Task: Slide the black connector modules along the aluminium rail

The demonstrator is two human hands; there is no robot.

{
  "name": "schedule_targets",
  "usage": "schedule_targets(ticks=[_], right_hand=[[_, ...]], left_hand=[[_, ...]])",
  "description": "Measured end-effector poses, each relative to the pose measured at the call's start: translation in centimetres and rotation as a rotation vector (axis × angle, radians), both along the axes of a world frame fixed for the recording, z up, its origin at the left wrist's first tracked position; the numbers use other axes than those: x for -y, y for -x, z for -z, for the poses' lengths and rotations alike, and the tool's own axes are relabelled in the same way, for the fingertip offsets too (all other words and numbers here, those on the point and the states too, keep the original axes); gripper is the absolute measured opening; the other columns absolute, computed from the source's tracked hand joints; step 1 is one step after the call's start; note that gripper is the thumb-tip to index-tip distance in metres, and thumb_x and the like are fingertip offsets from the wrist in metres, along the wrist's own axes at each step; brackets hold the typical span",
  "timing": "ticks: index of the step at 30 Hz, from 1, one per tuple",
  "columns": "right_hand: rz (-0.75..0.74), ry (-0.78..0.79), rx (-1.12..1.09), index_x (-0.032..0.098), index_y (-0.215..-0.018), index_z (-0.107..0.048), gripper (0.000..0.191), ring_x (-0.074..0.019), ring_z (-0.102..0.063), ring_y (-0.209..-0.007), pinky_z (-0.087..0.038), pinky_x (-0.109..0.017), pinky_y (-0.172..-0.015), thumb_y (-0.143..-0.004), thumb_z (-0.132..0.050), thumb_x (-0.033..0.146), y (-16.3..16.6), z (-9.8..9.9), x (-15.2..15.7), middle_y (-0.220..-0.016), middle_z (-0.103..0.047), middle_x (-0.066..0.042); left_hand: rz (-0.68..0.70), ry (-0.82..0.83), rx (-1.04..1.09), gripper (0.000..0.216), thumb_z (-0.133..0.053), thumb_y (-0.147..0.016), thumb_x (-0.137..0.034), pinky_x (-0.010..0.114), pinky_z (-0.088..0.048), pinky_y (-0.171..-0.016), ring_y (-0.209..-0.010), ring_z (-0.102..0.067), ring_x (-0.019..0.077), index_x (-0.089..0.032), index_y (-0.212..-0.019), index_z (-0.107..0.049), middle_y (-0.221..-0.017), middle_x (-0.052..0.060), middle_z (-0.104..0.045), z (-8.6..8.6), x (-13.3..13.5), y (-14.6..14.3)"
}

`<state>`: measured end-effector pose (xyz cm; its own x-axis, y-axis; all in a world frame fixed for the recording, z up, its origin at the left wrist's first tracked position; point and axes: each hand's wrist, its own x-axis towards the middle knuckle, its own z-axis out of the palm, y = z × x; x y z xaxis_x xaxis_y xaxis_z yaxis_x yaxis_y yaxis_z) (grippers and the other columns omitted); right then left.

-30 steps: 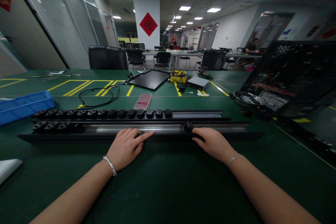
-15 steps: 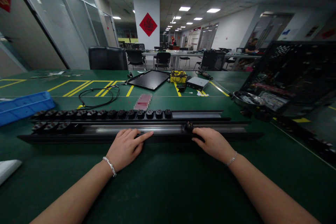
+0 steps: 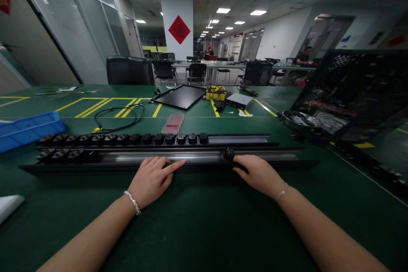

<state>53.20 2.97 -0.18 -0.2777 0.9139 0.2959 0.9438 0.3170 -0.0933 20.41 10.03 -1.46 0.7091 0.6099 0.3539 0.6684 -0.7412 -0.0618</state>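
Observation:
A long black rail with a shiny metal channel [image 3: 127, 158] lies crosswise before me, with several black pronged plug-like pieces [image 3: 60, 154] in its left end. My left hand [image 3: 154, 178] rests on the near edge of this rail, its index finger stretched out to the right and the other fingers bent over the edge; it holds nothing. Towards the right part of the channel, my right hand [image 3: 258, 174] pinches a single black plug-like piece [image 3: 228, 153] from its right side. Just behind lies a second rail [image 3: 239, 140], filled from the left with a row of similar pieces.
A blue plastic bin [image 3: 32, 129] is at left, near a coiled black cable [image 3: 119, 119]. Behind the rails lie a black flat panel [image 3: 180, 96], a yellow box [image 3: 216, 92] and a grey box [image 3: 239, 100]. At right, a metal bowl [image 3: 299, 120] sits by an open black case [image 3: 357, 89].

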Motion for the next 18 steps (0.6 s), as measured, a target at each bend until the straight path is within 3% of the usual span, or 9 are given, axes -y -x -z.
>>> schedule_targets(ticks=[6,18], right_hand=[[-0.015,-0.011,0.064,0.022,-0.103,-0.06,0.021,-0.0196,-0.061,-0.081,-0.048,-0.034,-0.074,-0.084,-0.05,0.022,-0.51,-0.2,0.19,-0.09,-0.067,-0.006],[0.005,0.011,-0.012,0.022,-0.098,-0.06,0.017,-0.0199,-0.062,-0.083,-0.048,-0.035,-0.075,-0.083,-0.052,0.024,-0.64,0.03,0.02,-0.094,-0.068,-0.006]], left_hand=[[-0.001,-0.003,-0.008,0.049,-0.044,-0.087,-0.023,0.036,-0.04,-0.076,-0.085,-0.055,0.0196,-0.036,-0.134,-0.041,-0.092,0.003,-0.058,-0.04,-0.02,-0.01],[0.005,-0.017,-0.001,0.048,-0.043,-0.088,-0.023,0.036,-0.04,-0.076,-0.085,-0.055,0.0194,-0.036,-0.134,-0.041,-0.092,0.003,-0.058,-0.03,0.01,0.02]])
